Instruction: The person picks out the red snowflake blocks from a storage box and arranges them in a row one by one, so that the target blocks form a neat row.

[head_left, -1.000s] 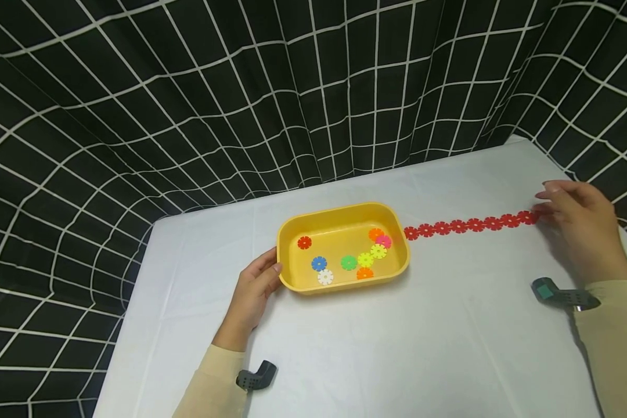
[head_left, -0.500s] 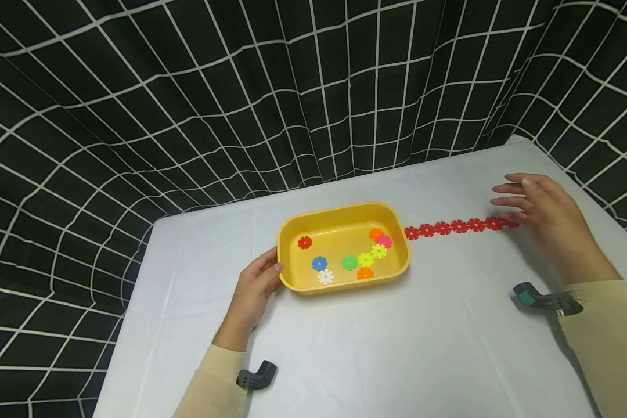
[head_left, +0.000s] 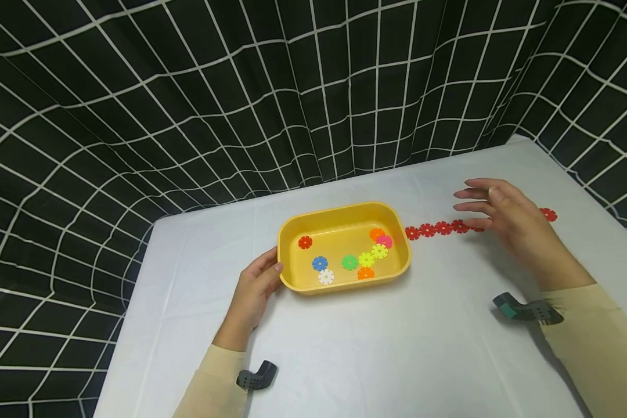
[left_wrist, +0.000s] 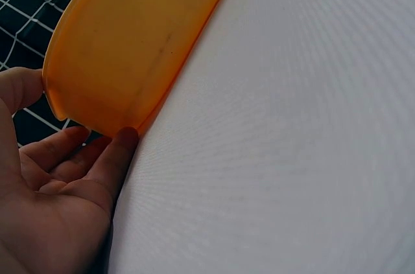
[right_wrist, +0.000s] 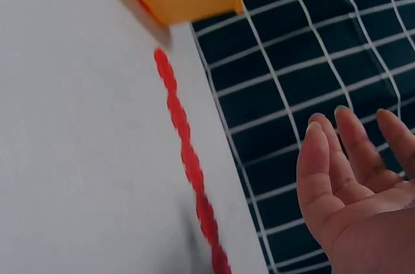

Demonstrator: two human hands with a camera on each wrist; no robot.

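My left hand [head_left: 253,287] grips the left end of a yellow plastic tray [head_left: 287,255], thumb at the rim and fingers against the outside wall. In the left wrist view the thumb and fingertips meet the tray wall [left_wrist: 130,41]. Inside lie loose notched snowflake discs: a red disc [head_left: 305,242], a blue disc [head_left: 320,263], a white disc [head_left: 326,277], a green disc [head_left: 350,262], and yellow, orange and pink ones. My right hand [head_left: 517,226] hovers with fingers spread and nothing held, over a row of red snowflake discs [head_left: 443,227], hiding part of it.
The row runs right from the tray's right end to a last red disc [head_left: 548,215] beyond my hand. A white tablecloth [head_left: 397,348] covers the table. Behind it hangs a dark curtain with a white grid [head_left: 345,104]. Each wrist wears a dark device [head_left: 258,376].
My right hand has let go near the row's far right end and moved left above it, uncovering the last red disc. My left hand and the tray stay in place.
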